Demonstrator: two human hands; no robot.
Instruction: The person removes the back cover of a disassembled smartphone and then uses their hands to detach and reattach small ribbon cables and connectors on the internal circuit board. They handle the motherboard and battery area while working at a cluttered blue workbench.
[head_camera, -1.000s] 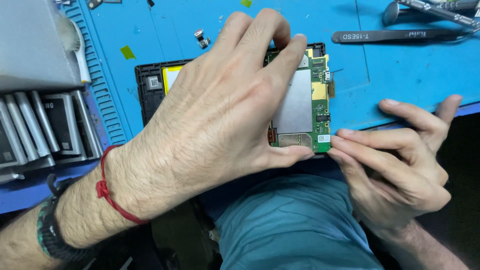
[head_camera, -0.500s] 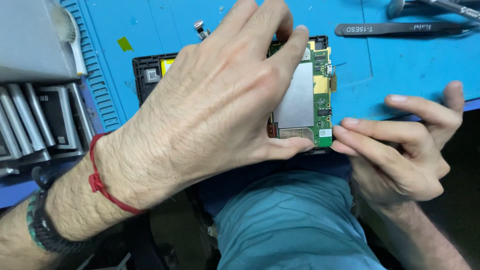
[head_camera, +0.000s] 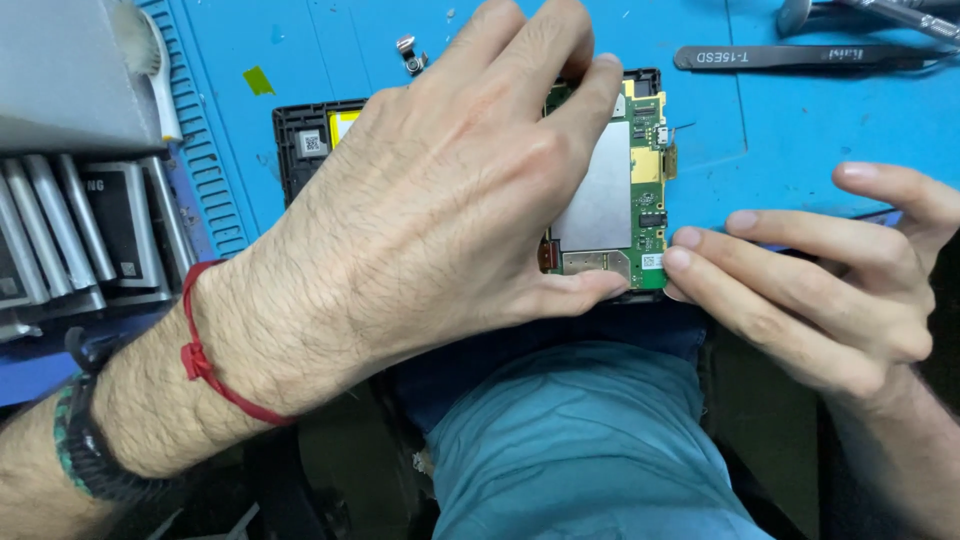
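An opened tablet with a black frame (head_camera: 300, 140) lies on a blue work mat (head_camera: 800, 130) at the table's near edge. Its green circuit board (head_camera: 645, 190) with a silver shield (head_camera: 600, 200) shows at the right. My left hand (head_camera: 440, 220) lies spread over the tablet, fingertips on the board's top edge and thumb along its lower edge. My right hand (head_camera: 820, 280) comes in from the right; two fingertips press the board's lower right corner. Most of the tablet is hidden under my left hand.
Black tweezers (head_camera: 800, 56) lie on the mat at the upper right, with other metal tools (head_camera: 860, 12) above them. A small loose metal part (head_camera: 408, 55) lies above the tablet. Several phone batteries (head_camera: 90, 230) stand in a rack at the left, under a grey box (head_camera: 60, 70).
My left hand has slid a little up and right over the tablet. The fingertips of my right hand have closed in on the board's lower right corner.
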